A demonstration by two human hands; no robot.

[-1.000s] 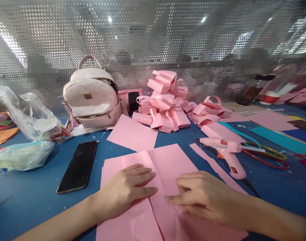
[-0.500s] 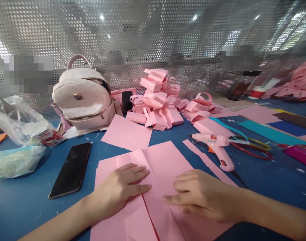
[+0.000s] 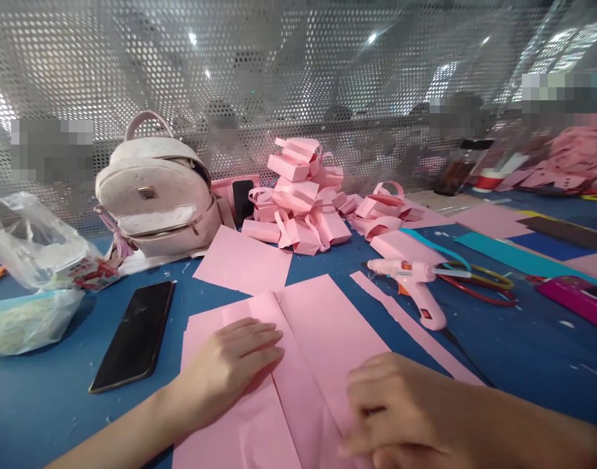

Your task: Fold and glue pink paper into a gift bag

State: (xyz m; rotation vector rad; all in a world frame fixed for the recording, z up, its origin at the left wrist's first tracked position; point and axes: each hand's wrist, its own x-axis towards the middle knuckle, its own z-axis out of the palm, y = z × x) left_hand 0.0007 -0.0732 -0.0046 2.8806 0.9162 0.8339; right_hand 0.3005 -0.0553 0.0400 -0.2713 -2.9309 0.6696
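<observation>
Pink paper sheets [image 3: 342,312] lie in front of me, with a folded strip [image 3: 298,365] of the paper running down the middle. My left hand [image 3: 234,361] rests flat on the folded paper, fingers stretched out and close together. At the right side of the fold is my right hand [image 3: 401,410], its fingers curled in and the lower fingertips smeared by motion over the paper. I see nothing held in it. Another pink sheet [image 3: 244,260] lies just beyond, and a narrow torn pink strip [image 3: 410,326] is to the right.
A pink glue gun [image 3: 416,283] lies right. Folded pink paper pieces [image 3: 303,202] are heaped at the back, beside a pale backpack [image 3: 154,192]. Left are a phone [image 3: 135,335] and plastic bags [image 3: 34,319]. Coloured strips [image 3: 523,257] and a magenta tool [image 3: 577,299] lie far right.
My right hand has slid toward me along the fold, its fingers more curled. The left hand stays on the paper. The view has shifted slightly.
</observation>
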